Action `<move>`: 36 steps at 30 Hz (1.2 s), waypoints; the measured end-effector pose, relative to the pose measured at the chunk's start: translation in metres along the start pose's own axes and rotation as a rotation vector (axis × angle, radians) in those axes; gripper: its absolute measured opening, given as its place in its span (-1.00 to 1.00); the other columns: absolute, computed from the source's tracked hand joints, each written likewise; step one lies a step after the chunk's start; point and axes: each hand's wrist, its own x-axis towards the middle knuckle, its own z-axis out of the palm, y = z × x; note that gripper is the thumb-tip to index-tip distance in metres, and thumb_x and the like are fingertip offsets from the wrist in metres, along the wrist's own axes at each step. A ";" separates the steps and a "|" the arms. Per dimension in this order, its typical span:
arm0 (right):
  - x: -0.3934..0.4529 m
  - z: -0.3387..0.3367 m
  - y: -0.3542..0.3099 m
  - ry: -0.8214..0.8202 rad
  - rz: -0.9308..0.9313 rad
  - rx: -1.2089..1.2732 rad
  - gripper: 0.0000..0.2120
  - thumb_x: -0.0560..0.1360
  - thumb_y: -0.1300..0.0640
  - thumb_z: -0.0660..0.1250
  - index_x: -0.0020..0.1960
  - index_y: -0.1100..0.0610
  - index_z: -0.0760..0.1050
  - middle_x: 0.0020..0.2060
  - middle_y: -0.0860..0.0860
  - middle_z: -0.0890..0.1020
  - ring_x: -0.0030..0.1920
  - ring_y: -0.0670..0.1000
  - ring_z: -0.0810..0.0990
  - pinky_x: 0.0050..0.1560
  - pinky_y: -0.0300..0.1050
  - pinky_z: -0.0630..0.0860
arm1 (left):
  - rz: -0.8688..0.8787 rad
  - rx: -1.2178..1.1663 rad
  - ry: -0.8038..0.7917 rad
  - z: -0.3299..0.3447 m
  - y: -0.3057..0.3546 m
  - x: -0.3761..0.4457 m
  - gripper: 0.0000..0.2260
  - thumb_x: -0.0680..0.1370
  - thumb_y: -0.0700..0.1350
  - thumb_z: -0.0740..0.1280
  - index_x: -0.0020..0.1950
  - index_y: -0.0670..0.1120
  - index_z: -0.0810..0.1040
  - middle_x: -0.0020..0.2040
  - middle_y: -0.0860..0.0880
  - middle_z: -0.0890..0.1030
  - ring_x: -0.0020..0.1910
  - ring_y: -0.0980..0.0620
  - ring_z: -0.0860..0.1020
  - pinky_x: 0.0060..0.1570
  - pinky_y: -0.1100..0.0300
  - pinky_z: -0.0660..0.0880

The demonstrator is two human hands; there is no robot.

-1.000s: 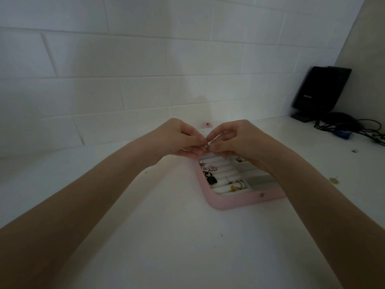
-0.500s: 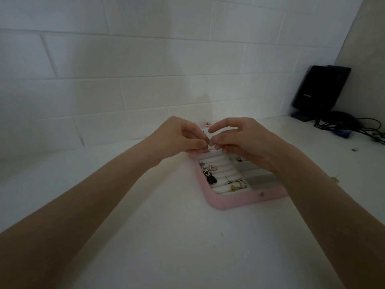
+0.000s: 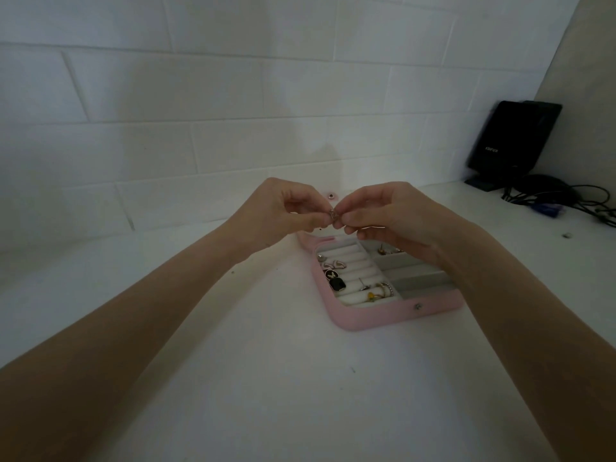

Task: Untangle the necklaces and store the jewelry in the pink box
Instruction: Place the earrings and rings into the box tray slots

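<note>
Right now, hands: both are raised above the far end of the pink box (image 3: 373, 316), fingertips meeting

Left hand: the left hand (image 3: 283, 211) has its fingers curled, thumb and forefinger pinching a small metal piece (image 3: 333, 215)

Right hand: the right hand (image 3: 390, 215) pinches the same small metal piece from the other side, its other fingers curled under

Small metal piece: held in the air between the two hands, over the box's far edge; too small and dim to tell what kind of jewelry it is

Pink box: lies open on the white table (image 3: 266, 378), its near rounded corner toward the person, a snap stud (image 3: 417, 306) on its near wall

Inside the box: ring rolls on the left side hold a black square pendant (image 3: 339, 285), rings (image 3: 383, 291) and small earrings; grey compartments sit on the right side, partly hidden by the right wrist

Beyond the box: its pink flap with a snap (image 3: 331, 195) lies toward the white brick wall (image 3: 200, 111)

Far right of the box: a black speaker (image 3: 510, 141) and a tangle of dark cables (image 3: 566, 201) sit in the corner
</note>
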 end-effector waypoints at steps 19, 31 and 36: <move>0.001 0.001 -0.002 0.067 -0.183 -0.202 -0.91 0.40 0.34 0.40 -0.13 0.20 0.63 -0.34 -0.02 0.66 -0.33 -0.19 0.55 -0.24 -0.36 0.50 | -0.006 -0.031 -0.013 -0.003 -0.002 -0.003 -0.81 0.46 -0.34 0.36 -0.15 -0.05 0.62 -0.36 0.14 0.65 -0.32 0.26 0.58 -0.26 0.42 0.46; 0.001 0.002 -0.003 0.121 -0.098 -0.213 -0.97 0.39 0.27 0.45 -0.17 0.20 0.62 -0.39 0.00 0.62 -0.37 -0.15 0.54 -0.27 -0.35 0.53 | -0.052 0.108 0.068 0.008 0.000 0.000 -0.86 0.41 -0.28 0.44 -0.22 -0.03 0.64 -0.43 0.23 0.60 -0.38 0.35 0.55 -0.29 0.53 0.37; 0.002 0.002 -0.001 0.092 0.019 -0.236 -0.95 0.36 0.31 0.47 -0.21 0.22 0.61 -0.36 0.08 0.62 -0.37 -0.12 0.56 -0.24 -0.31 0.56 | -0.053 0.280 0.070 0.015 -0.004 0.001 -0.98 0.40 -0.20 0.47 -0.21 -0.09 0.67 -0.38 0.18 0.59 -0.41 0.36 0.53 -0.31 0.53 0.37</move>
